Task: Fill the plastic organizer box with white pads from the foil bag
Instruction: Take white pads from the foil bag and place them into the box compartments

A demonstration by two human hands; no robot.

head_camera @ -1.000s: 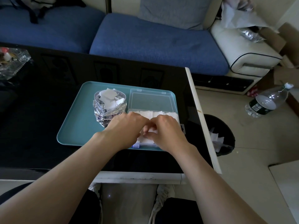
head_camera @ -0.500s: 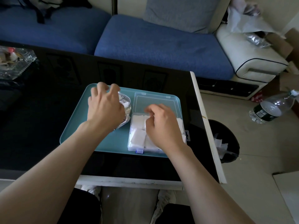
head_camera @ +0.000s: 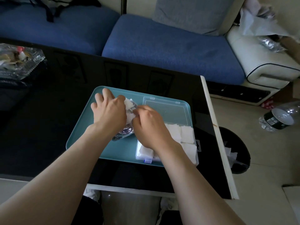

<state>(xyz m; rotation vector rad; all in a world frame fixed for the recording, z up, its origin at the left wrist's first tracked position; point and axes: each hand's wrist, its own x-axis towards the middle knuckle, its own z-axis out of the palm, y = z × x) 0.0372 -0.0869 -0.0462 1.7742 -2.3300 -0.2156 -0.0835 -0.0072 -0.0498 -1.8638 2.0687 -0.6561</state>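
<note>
On the teal tray (head_camera: 81, 137) the left hand (head_camera: 110, 111) grips the foil bag (head_camera: 125, 133), hiding most of it; the right hand (head_camera: 148, 124) curls at its mouth, grasp unclear. White pads (head_camera: 180, 133) fill the adjacent organizer box (head_camera: 165, 109).

— What stands beyond the glossy black table (head_camera: 48, 127)?
— A blue sofa (head_camera: 162, 46) from ten to one o'clock, with a grey cushion (head_camera: 186, 13) at twelve and a white armrest (head_camera: 263, 70) at two
— And lower down?
— Pale floor tiles (head_camera: 267, 172) at four, a plastic bottle (head_camera: 282, 116) lying at three, a black bin (head_camera: 235, 143) just beside the table's edge
</note>
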